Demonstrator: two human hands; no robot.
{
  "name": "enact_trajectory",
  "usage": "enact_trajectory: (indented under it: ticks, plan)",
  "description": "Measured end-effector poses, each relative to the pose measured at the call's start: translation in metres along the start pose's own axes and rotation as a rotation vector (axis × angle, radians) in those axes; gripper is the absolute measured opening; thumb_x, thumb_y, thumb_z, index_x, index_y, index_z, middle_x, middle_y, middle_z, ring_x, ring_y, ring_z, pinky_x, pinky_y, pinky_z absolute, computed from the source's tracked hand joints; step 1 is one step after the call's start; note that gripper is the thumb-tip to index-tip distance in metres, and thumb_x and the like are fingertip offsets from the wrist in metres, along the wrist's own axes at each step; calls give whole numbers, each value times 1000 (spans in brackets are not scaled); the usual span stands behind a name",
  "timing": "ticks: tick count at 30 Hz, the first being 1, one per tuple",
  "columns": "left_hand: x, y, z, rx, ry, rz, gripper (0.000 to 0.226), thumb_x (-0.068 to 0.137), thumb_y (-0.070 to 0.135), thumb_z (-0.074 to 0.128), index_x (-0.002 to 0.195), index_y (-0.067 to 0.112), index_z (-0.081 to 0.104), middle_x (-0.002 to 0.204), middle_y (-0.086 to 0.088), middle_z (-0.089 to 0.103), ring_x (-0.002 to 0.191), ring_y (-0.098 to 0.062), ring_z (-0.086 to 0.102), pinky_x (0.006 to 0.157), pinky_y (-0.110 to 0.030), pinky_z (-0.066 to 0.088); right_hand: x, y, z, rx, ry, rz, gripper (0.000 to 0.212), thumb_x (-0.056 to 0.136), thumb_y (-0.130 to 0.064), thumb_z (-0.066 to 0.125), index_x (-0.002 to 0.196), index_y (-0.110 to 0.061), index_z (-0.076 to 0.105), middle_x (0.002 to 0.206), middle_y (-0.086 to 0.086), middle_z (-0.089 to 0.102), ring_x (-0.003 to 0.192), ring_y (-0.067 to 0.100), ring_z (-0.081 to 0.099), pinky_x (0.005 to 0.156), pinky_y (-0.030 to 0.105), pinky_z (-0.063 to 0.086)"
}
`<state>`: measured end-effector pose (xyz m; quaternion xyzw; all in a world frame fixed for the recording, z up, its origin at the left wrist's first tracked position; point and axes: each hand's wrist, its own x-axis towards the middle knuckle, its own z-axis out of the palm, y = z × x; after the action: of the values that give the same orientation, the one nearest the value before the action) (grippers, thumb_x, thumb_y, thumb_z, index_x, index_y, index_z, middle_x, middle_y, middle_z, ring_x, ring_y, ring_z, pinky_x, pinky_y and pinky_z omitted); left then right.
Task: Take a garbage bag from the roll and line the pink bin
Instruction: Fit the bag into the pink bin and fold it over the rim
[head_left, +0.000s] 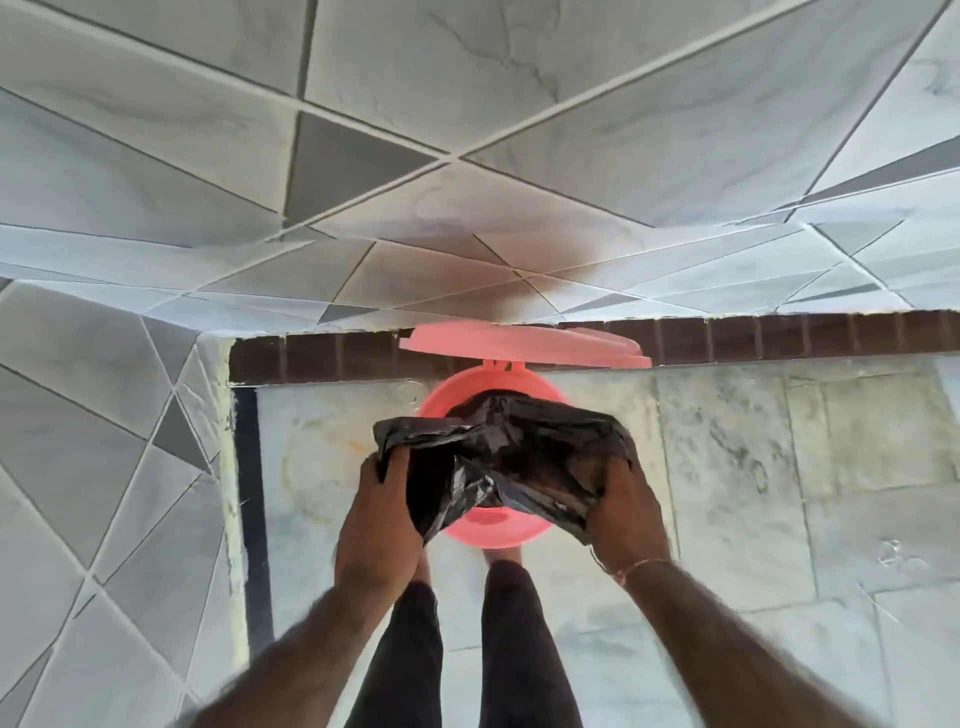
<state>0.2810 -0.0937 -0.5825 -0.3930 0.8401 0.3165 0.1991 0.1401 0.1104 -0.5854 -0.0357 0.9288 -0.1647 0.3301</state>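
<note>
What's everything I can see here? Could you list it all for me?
Bin: one, pink, on the floor against the wall, ahead of the feet.
Lid: one, pink, hinged open behind the bin.
Garbage bag: one, black, crumpled, held over the bin's mouth.
Floor: pale marble tiles.
Wall: grey and white angular tiles, brown skirting strip at the base.
Bracelet: one, thin, on the right wrist.
Legs: two, dark trousers.
Left hand: grip on the bag's left edge.
Right hand: grip on its right edge.

Wall: we see grey tiles (467, 93) in angled shapes.
Floor: we see pale marble (779, 467).
Skirting: a brown strip (322, 358).
</note>
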Motion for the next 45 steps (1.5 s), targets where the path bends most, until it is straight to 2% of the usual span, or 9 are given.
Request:
enact_trajectory:
  ticks: [6, 16, 21, 26, 29, 35, 38, 43, 45]
  plan:
    - [30, 10, 21, 36, 1, 111, 78, 84, 23, 66, 145, 32, 19, 128, -12, 46, 100, -34, 64, 82, -43, 55, 30, -1, 35, -135, -86, -163, 60, 85, -20, 55, 139, -26, 30, 161, -15, 1, 89, 37, 66, 78, 49, 57]
    - [34, -10, 69, 2, -76, 52, 82, 84, 27, 67, 148, 30, 16, 132, -13, 41, 104, -36, 62, 88, -46, 53, 53, 49, 66, -238, -138, 50, 65, 80, -27, 65, 133, -17, 30, 156, 3, 16, 102, 42, 60, 78, 48, 52]
    - [8, -61, 98, 36, -141, 4, 78, 84, 27, 68, 144, 34, 19, 133, -5, 45, 113, -27, 59, 96, -43, 53, 43, 90, 78, -265, -189, 175, 88, 71, -29, 67, 144, -35, 17, 156, -4, 18, 114, 37, 53, 82, 50, 53]
    - [8, -102, 119, -21, -190, -117, 62, 82, 16, 67, 137, 18, 37, 137, -10, 41, 110, -32, 57, 86, -43, 53, 44, 109, 94, -287, -240, 230, 93, 60, -31, 71, 140, -30, 22, 156, -3, 15, 115, 39, 51, 78, 48, 50]
    - [30, -108, 123, 20, -107, -212, 53, 80, 25, 65, 129, 24, 43, 131, -5, 41, 100, -33, 60, 79, -47, 56, 54, 118, 101, -291, -232, 250, 96, 57, -32, 77, 136, -32, 22, 156, -3, 15, 115, 40, 52, 78, 49, 51]
    - [101, -115, 123, 20, -79, -170, 41, 77, 24, 57, 116, 16, 51, 118, -12, 48, 104, -34, 54, 86, -42, 53, 101, 117, 85, -314, -110, 140, 89, 64, -34, 77, 137, -26, 26, 154, 4, 25, 115, 42, 54, 84, 50, 52]
    - [136, -102, 100, -41, -124, -113, 51, 69, 22, 65, 118, 22, 51, 121, -12, 48, 107, -33, 53, 93, -41, 51, 129, 95, 64, -226, -79, 122, 83, 61, -31, 75, 132, -27, 33, 136, 11, 49, 105, 39, 61, 85, 47, 54]
    - [179, -75, 40, 136, -485, 24, 69, 64, 16, 78, 127, 25, 52, 112, -12, 59, 103, -29, 56, 80, -32, 50, 165, 51, 19, -234, -173, 135, 56, 68, -19, 78, 120, -12, 60, 111, 17, 69, 100, 33, 63, 83, 31, 49]
    - [191, -60, 19, 219, -571, 21, 70, 74, 23, 78, 136, 22, 48, 121, -15, 62, 98, -28, 59, 74, -28, 43, 170, 30, 4, -105, -205, 191, 33, 76, -21, 77, 105, -8, 69, 93, 11, 68, 82, 27, 60, 69, 26, 49]
